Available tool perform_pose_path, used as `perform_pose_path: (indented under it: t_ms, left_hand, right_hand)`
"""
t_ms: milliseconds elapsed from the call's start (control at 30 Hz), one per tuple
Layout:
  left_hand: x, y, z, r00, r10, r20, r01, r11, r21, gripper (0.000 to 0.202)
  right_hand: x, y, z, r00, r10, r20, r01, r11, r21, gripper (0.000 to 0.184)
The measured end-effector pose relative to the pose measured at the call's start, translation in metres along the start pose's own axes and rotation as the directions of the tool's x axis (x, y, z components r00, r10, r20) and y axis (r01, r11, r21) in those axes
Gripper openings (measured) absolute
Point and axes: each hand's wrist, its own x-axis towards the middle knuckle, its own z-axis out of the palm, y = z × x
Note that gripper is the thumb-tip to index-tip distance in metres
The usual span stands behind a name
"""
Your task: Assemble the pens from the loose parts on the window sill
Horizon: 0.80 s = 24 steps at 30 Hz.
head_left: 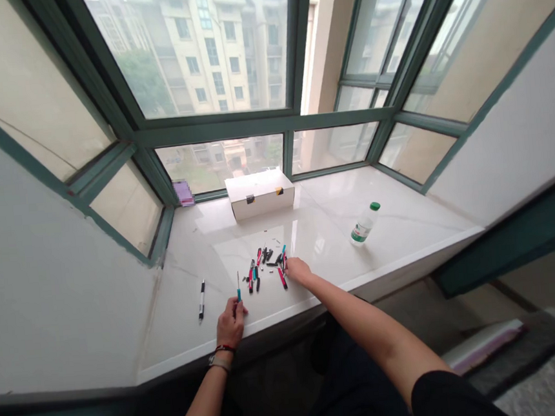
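Observation:
Near the sill's front edge, my left hand (230, 323) is closed around a teal pen barrel (239, 294) with a thin refill pointing up out of it. My right hand (297, 270) reaches to the right side of a scattered pile of pen parts (267, 256), its fingers drawn together among the pieces. What those fingertips grip, if anything, is too small to make out. Red, black and teal barrels lie in the pile along with tiny silver bits. A red barrel (282, 279) lies just below my right fingertips. Left of my left hand rests an assembled white-and-black pen (201, 302).
A white box (261, 196) stands at the back against the window frame, with a blurred purple item (183, 193) in the corner. To the right stands a clear bottle with a green cap (364, 225). The marble-look sill (323, 230) ends at a front edge near my body.

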Motion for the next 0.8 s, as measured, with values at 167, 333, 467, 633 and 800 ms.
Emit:
perform_pose_path:
  t_ms: [167, 333, 467, 633, 800]
  left_hand:
    - [-0.001, 0.002, 0.001, 1.000, -0.029, -0.007, 0.029, 0.999, -0.024, 0.022]
    - [-0.001, 0.001, 0.002, 0.998, -0.055, -0.009, 0.055, 0.998, -0.019, 0.021]
    - [0.000, -0.001, 0.004, 0.998, -0.055, -0.012, 0.055, 0.998, -0.013, 0.020]
    - [-0.001, -0.003, 0.004, 0.999, -0.049, -0.016, 0.049, 0.999, -0.007, 0.019]
    - [-0.002, -0.002, 0.005, 0.998, -0.056, -0.021, 0.057, 0.998, 0.021, 0.019]
  right_hand:
    - [-0.005, -0.009, -0.007, 1.000, -0.026, 0.010, 0.027, 0.991, -0.129, 0.020]
    - [-0.011, 0.007, -0.009, 0.993, 0.054, -0.104, -0.050, 0.998, 0.039, 0.012]
    - [-0.014, 0.026, 0.003, 0.984, 0.157, -0.085, -0.098, 0.873, 0.478, 0.012]
    - [-0.019, 0.017, 0.016, 0.983, 0.182, -0.003, -0.103, 0.573, 0.813, 0.028]
    - [-0.025, -0.032, 0.006, 0.997, 0.038, 0.072, -0.081, 0.419, 0.904, 0.020]
